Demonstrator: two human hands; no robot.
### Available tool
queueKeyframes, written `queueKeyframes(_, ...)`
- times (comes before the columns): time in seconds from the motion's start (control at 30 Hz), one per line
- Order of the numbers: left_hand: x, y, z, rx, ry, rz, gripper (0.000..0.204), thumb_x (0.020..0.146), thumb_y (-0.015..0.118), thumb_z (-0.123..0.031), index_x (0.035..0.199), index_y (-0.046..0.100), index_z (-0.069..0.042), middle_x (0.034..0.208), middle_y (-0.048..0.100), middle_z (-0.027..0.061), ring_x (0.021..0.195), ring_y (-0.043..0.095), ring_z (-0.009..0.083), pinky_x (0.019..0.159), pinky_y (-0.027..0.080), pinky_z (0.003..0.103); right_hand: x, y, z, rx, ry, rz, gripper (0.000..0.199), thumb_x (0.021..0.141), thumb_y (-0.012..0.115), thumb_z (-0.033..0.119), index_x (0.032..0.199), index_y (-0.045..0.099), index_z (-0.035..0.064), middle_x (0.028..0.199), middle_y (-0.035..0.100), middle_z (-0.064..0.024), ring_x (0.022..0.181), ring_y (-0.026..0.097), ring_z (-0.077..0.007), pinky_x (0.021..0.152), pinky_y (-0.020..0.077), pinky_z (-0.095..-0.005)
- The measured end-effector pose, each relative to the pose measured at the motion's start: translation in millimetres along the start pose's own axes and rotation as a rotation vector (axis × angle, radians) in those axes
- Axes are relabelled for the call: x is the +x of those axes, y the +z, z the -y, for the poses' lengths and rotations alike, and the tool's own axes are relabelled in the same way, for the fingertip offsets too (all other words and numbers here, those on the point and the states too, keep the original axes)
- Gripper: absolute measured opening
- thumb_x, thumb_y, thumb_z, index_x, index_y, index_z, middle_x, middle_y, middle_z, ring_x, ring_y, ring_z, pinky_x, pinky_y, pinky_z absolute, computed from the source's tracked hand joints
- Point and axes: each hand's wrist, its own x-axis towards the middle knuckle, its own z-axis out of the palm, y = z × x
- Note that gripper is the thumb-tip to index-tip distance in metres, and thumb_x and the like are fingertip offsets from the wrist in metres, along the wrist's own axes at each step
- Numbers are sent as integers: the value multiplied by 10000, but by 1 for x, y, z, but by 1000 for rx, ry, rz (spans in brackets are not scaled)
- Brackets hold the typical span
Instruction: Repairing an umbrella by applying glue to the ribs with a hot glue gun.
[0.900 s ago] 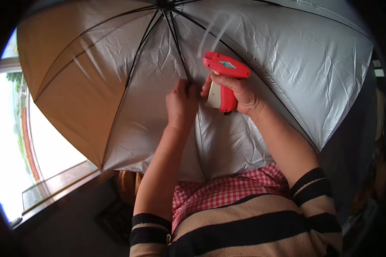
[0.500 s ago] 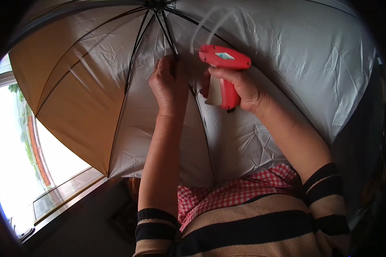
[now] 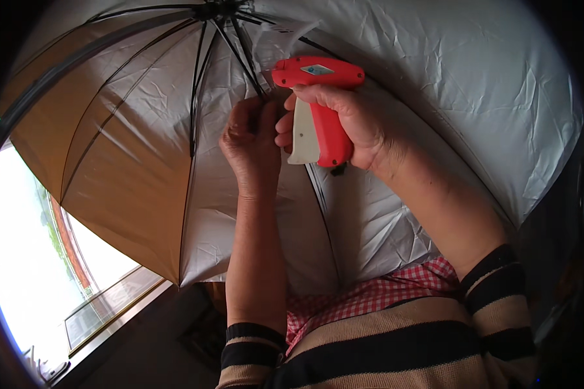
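Left hand (image 3: 250, 146) hides the tagging gun's (image 3: 318, 107) needle.

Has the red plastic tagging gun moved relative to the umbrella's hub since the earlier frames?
Yes. The red plastic tagging gun in the right hand has moved up the silver canopy, closer to the black rib hub.

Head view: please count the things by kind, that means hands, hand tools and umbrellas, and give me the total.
Hands: 2, the left hand pinching a black metal rib, the right hand gripping the tool.
Hand tools: 1, a red plastic tagging gun with a white trigger.
Umbrellas: 1, an open umbrella with silver lining.
Total: 4
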Motion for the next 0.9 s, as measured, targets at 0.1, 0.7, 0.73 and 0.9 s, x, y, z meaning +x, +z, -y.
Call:
queueKeyframes(0.1, 1, 0, 0, 12, -18, -8, 89, 796, 612, 11, 885, 613, 3, 770, 610, 7, 699, 523, 61, 638, 445, 222, 1, -1, -2, 53, 26, -9, 342, 834, 570, 313, 966, 540, -1, 866, 641, -184, 792, 650, -300, 736, 525, -415)
queueKeyframes(0.7, -2, 8, 3, 9, 34, -32, 89, 811, 595, 14, 899, 605, 18, 808, 622, 10, 721, 539, 59, 658, 463, 219, -1, -12, -1, 8, 108, 12, 335, 822, 588, 300, 973, 553, 3, 852, 643, -165, 788, 650, -291, 733, 522, -422)
queueKeyframes(0.73, -2, 8, 3, 8, 32, -30, 89, 811, 595, 14, 899, 605, 18, 808, 622, 10, 721, 539, 59, 658, 463, 219, 0, -14, -1, 18, 113, 33, 326, 822, 590, 292, 968, 554, 3, 849, 642, -163, 780, 649, -290, 728, 522, -422)
queueKeyframes(0.9, 0, 0, 3, 54, 59, 0, 78, 814, 586, 20, 890, 600, 11, 803, 624, 13, 721, 544, 60, 657, 465, 220, 4, -27, 2, 103, 186, 260, 295, 822, 592, 266, 946, 556, 1, 831, 637, -161, 742, 642, -288, 710, 518, -421)
